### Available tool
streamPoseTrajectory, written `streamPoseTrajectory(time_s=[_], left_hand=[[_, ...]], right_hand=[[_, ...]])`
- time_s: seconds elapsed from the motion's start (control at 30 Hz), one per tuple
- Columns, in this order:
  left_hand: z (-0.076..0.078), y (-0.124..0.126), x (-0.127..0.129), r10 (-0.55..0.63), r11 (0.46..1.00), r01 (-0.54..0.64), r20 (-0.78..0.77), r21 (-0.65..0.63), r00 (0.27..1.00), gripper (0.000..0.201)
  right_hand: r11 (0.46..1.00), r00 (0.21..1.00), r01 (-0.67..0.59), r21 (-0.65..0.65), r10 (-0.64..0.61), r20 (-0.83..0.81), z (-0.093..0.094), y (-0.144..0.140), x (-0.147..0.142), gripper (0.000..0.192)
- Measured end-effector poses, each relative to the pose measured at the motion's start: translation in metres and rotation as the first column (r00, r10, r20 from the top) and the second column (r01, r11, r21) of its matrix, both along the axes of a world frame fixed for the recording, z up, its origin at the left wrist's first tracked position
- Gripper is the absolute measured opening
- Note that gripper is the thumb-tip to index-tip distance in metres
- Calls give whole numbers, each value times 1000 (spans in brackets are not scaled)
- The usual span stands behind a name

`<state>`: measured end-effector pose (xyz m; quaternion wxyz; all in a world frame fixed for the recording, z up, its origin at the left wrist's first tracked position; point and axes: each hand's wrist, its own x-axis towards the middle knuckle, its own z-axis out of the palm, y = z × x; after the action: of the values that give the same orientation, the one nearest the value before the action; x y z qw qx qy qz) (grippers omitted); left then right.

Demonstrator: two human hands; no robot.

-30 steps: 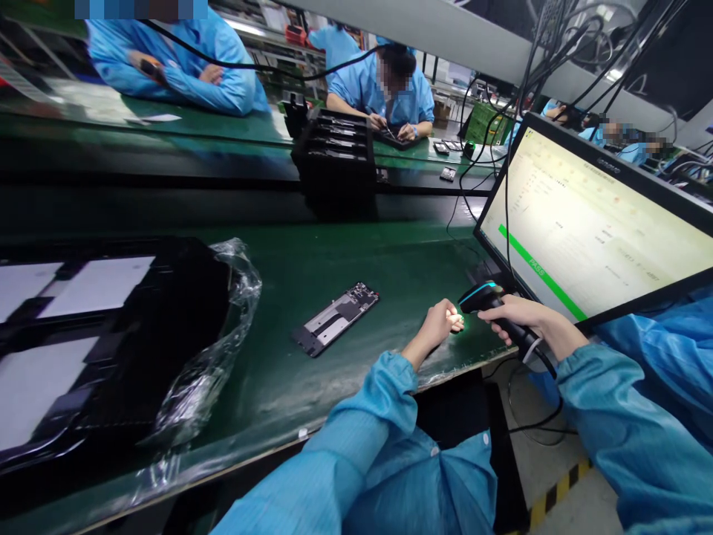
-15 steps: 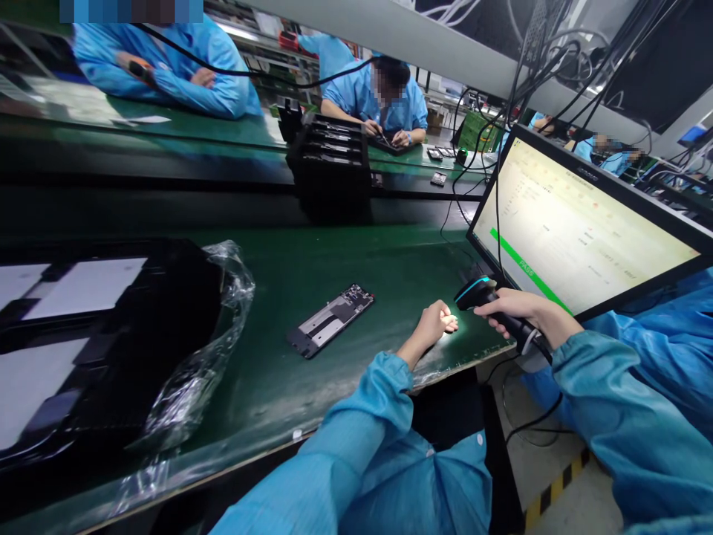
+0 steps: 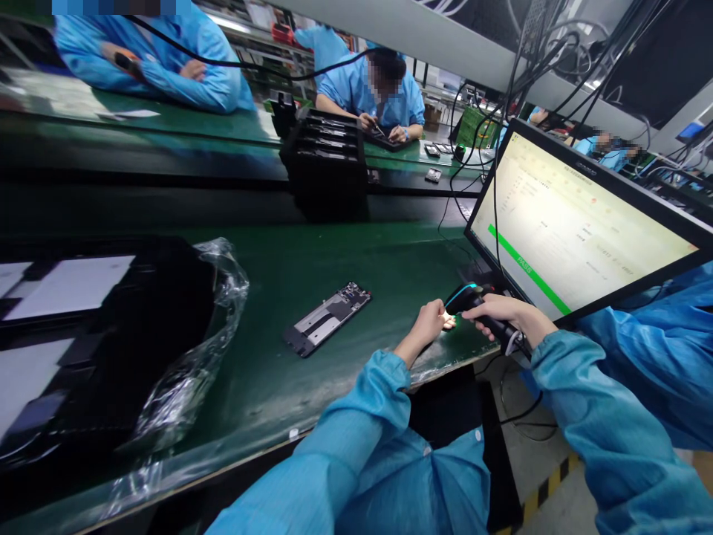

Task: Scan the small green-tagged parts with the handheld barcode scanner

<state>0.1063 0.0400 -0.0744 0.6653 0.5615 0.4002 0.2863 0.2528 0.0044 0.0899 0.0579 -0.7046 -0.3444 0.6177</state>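
Note:
My right hand grips a black handheld barcode scanner with a blue trim, its head pointing left and down at the green bench. My left hand rests on the bench right in front of the scanner head, fingers curled around something small that glows in the scanner light; I cannot tell what it is. A phone frame with exposed metal and circuit parts lies flat on the green mat to the left of my left hand, untouched.
A monitor with a green PASS bar stands at the right. Black trays in clear plastic wrap sit at the left. A black tray stack stands beyond. Other people in blue coats work at the far bench. Cables hang overhead.
The view has drifted slightly; both hands stay close together with the scanner aimed at my left hand. The scanner's light on my fingers shifts between green and white.

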Motion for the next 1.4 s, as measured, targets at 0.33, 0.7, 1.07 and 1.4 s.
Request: streamPoseTrajectory(time_s=[0.33,0.7,1.07,1.4], left_hand=[[7,-3,1,-15,1000,17,62,-20,998,32],[7,-2,-1,8,1000,-8,16,-7,1000,29],[12,-5,-1,10,1000,-10,28,-29,1000,26],[16,-9,0,13,1000,-12,81,-6,997,32]], right_hand=[[999,999,-47,26,47,20,36,9,15,35],[997,995,-80,-17,81,51,5,10,-2,29],[996,996,-86,12,85,41,16,11,8,31],[952,999,-10,305,-5,48,46,-27,21,28]])
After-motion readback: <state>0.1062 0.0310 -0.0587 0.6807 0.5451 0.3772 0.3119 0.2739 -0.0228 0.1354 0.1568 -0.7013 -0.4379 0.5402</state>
